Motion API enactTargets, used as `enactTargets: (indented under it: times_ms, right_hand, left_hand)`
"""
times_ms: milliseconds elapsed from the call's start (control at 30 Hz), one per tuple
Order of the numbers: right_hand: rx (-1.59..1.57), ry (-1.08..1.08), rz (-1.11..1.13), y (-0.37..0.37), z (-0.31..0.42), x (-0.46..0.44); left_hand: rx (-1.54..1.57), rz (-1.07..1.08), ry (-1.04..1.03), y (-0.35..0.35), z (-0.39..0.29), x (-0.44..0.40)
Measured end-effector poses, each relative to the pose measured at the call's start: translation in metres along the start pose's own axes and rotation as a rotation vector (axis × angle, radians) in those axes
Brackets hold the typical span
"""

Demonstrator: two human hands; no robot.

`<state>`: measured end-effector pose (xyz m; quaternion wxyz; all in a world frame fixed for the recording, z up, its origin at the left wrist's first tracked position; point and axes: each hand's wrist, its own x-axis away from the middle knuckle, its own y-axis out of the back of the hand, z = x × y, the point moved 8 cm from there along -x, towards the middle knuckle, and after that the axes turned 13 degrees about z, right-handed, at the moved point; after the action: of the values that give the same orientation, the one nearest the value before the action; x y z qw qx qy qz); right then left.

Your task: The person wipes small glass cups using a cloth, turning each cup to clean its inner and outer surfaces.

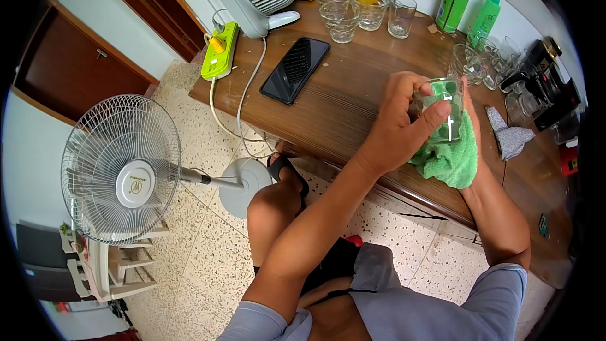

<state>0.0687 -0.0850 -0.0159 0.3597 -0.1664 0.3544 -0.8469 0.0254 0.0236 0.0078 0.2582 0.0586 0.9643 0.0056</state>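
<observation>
Holding clear glass, touching green cloth

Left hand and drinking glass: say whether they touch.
Touching. The head view shows the left hand gripping the drinking glass, thumb lying across its side.

Your wooden desk's got a lime power strip on its left edge, a black phone just in from there, clear glasses along the back edge, plus grey fabric toward the right end.
</observation>
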Motion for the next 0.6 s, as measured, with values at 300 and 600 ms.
enactTargets:
  times_ms: [300, 600]
  right_hand:
    - [-0.009, -0.053, 0.036, -0.014, 0.005, 0.003]
    - [0.015, -0.016, -0.003, 0.001, 0.0, 0.001]
  left_hand:
    - [0.153, -0.106, 0.088, 0.008, 0.005, 0.002]
    - [0.028, -0.012, 0.032, -0.003, -0.003, 0.0]
